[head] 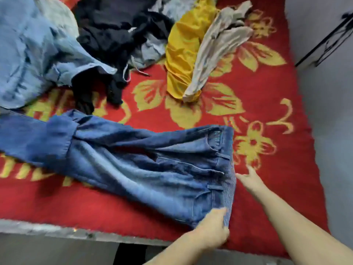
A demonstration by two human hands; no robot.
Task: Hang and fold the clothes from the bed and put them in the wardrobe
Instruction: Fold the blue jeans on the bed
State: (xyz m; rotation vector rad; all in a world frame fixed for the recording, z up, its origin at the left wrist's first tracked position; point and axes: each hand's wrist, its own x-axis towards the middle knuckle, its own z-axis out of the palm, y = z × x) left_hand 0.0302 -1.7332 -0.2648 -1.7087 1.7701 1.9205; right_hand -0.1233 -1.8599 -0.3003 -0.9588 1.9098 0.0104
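Left hand (214, 226) pinches the waistband corner of the jeans (133, 165) lying flat on the bed (267, 92), right hand (250, 178) spread beside it; denim looks heavy, limp, best gripped at the waistband.

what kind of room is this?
Probably a bedroom: a bed with a red flowered blanket, loose clothes piled on it, and jeans spread out for folding.

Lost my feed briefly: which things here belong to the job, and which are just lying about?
In the job: jeans, left hand gripping the waistband, right hand open beside it, yellow garment, black clothes, light blue garment.
Lying about: red blanket, black stand.
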